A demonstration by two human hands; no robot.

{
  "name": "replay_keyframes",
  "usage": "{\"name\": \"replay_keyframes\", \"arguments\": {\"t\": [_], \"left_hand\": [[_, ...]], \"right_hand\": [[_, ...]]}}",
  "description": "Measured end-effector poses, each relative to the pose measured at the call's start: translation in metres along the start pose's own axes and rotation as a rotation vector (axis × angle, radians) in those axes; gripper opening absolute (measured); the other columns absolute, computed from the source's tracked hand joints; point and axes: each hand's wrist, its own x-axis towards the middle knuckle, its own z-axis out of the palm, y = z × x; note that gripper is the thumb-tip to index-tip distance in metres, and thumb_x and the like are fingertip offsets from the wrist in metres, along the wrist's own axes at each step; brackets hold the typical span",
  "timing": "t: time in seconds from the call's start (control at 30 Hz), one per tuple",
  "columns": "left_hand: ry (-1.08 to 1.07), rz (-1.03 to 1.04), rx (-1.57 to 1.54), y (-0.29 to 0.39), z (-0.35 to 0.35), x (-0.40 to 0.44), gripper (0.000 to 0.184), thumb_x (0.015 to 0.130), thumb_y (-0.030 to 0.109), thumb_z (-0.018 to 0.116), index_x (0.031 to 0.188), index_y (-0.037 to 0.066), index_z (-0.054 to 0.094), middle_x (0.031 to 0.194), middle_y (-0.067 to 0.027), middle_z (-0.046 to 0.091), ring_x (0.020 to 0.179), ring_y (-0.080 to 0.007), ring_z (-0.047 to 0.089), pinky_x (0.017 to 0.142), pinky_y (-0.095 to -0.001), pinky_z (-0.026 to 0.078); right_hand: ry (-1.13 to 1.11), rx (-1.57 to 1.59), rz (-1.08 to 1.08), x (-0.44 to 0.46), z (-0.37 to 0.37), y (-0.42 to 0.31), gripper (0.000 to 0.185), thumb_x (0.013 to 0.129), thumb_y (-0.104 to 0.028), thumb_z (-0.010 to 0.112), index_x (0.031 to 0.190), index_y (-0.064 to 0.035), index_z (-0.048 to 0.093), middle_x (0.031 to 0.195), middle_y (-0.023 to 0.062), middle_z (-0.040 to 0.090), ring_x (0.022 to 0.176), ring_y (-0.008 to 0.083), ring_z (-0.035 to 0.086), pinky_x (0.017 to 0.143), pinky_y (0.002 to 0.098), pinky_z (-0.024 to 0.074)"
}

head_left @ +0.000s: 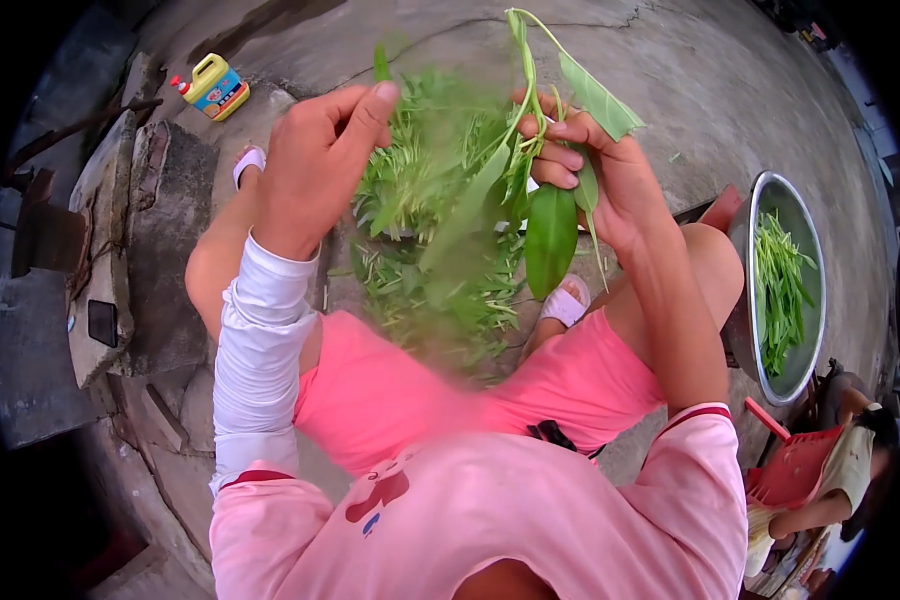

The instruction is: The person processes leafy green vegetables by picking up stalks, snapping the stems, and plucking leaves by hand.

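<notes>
Here | right grip clamped on greens | left grip unclear | one basin, one jug

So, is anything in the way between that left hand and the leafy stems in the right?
Nothing solid that I can make out stands between the left hand and the leafy stems in the right hand. A hazy green blur shows in the gap; I can't tell what it is.
</notes>
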Motion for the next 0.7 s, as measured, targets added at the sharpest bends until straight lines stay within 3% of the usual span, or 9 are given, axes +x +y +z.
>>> {"name": "replay_keyframes", "arguments": {"t": [0.07, 0.1, 0.2, 0.3, 0.4, 0.5, 0.7], "left_hand": [[0.111, 0.188, 0.455, -0.007, 0.0, -0.002, 0.016, 0.08, 0.014, 0.064, 0.084, 0.0, 0.057, 0.073, -0.002, 0.055, 0.067, -0.0128, 0.052, 0.062, -0.0265, 0.042], [0.241, 0.278, 0.422, -0.006, 0.006, -0.003, 0.018, 0.075, 0.011, 0.066, 0.089, 0.002, 0.059, 0.077, -0.0042, 0.057, 0.071, -0.0159, 0.055, 0.065, -0.0279, 0.044], [0.127, 0.19, -0.064, 0.011, 0.016, -0.013, 0.022, 0.077, 0.011, 0.065, 0.095, 0.002, 0.058, 0.083, -0.0067, 0.059, 0.076, -0.0169, 0.058, 0.067, -0.0298, 0.047], [-0.325, 0.046, -0.433, 0.021, 0.026, -0.025, 0.023, 0.081, 0.008, 0.063, 0.102, 0.0, 0.057, 0.089, -0.004, 0.058, 0.079, -0.0098, 0.054, 0.068, -0.0237, 0.044], [-0.216, 0.104, -0.183, 0.022, 0.041, -0.027, 0.022, 0.082, 0.011, 0.064, 0.1, 0.0, 0.058, 0.089, -0.0019, 0.058, 0.081, -0.0075, 0.054, 0.067, -0.0231, 0.044], [-0.287, -0.057, -0.343, 0.018, 0.046, -0.023, 0.016, 0.084, 0.015, 0.061, 0.095, 0.003, 0.058, 0.088, 0.0001, 0.059, 0.08, -0.0073, 0.055, 0.067, -0.0232, 0.044], [-0.402, -0.243, -0.711, 0.005, 0.047, -0.013, 0.017, 0.09, 0.022, 0.05, 0.098, 0.006, 0.052, 0.088, 0.0, 0.058, 0.076, -0.0049, 0.052, 0.069, -0.0207, 0.042]], "right_hand": [[-0.041, 0.008, -0.026, -0.001, 0.0, -0.004, 0.044, 0.083, 0.002, 0.045, 0.126, 0.0082, 0.037, 0.092, 0.009, 0.052, 0.058, 0.0044, 0.035, 0.05, 0.0178, 0.0342], [-0.027, -0.021, -0.05, 0.0, 0.0, -0.004, 0.044, 0.084, 0.003, 0.043, 0.127, 0.0083, 0.036, 0.093, 0.0091, 0.053, 0.058, 0.0043, 0.035, 0.05, 0.018, 0.0346], [0.005, -0.139, -0.093, 0.001, 0.004, -0.003, 0.042, 0.086, 0.002, 0.043, 0.127, 0.0078, 0.036, 0.093, 0.0087, 0.053, 0.058, 0.0043, 0.035, 0.05, 0.0177, 0.0347], [-0.014, -0.135, -0.088, 0.003, 0.005, 0.001, 0.041, 0.087, 0.002, 0.045, 0.127, 0.0069, 0.037, 0.093, 0.0082, 0.054, 0.057, 0.0039, 0.036, 0.05, 0.0174, 0.0349], [-0.022, -0.083, -0.083, 0.007, 0.002, 0.005, 0.041, 0.087, 0.002, 0.046, 0.127, 0.0057, 0.038, 0.092, 0.0075, 0.055, 0.057, 0.0034, 0.036, 0.05, 0.0171, 0.0348], [-0.015, -0.146, -0.082, 0.007, 0.008, 0.007, 0.022, 0.082, 0.0, 0.055, 0.104, 0.0024, 0.053, 0.083, 0.005, 0.053, 0.06, 0.0058, 0.037, 0.052, 0.0202, 0.0335], [0.002, -0.274, -0.136, 0.005, 0.005, 0.006, 0.012, 0.082, 0.002, 0.055, 0.093, 0.0029, 0.058, 0.072, 0.0005, 0.046, 0.059, 0.0055, 0.036, 0.051, 0.0205, 0.0318]]}}
